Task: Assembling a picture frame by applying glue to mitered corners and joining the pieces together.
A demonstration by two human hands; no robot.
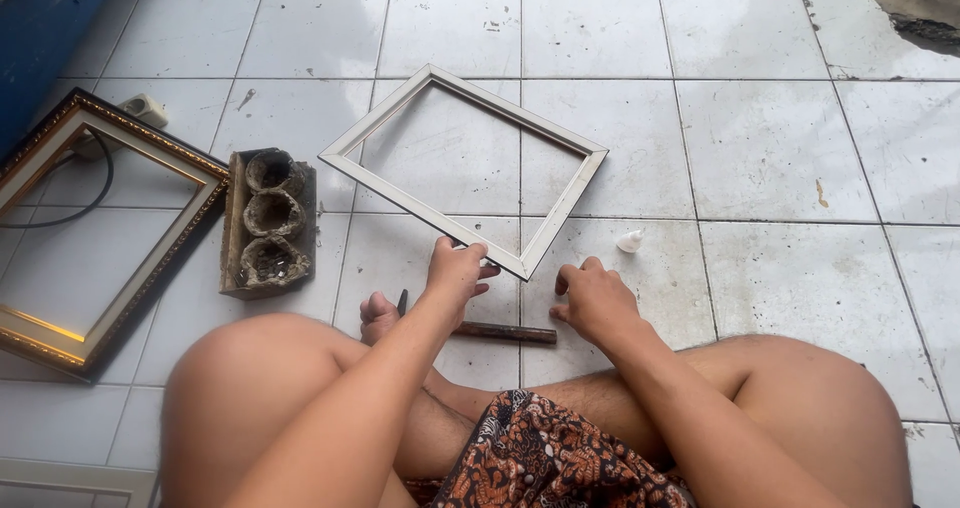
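Two hands work at the near corner of one pale rectangular frame (463, 164) lying flat on the tiled floor (780, 148), turned diamond-wise, its long axis running from far left to near right. We note the corner points toward us, between the hands. Our left hand (455, 273) is curled shut on the frame's near-left rail just beside that corner. Our right hand (592, 301) rests half-closed on the tile, holding nothing, just right of the corner. Below lies a dark rod (505, 333); a small white cap (629, 241) sits further right.
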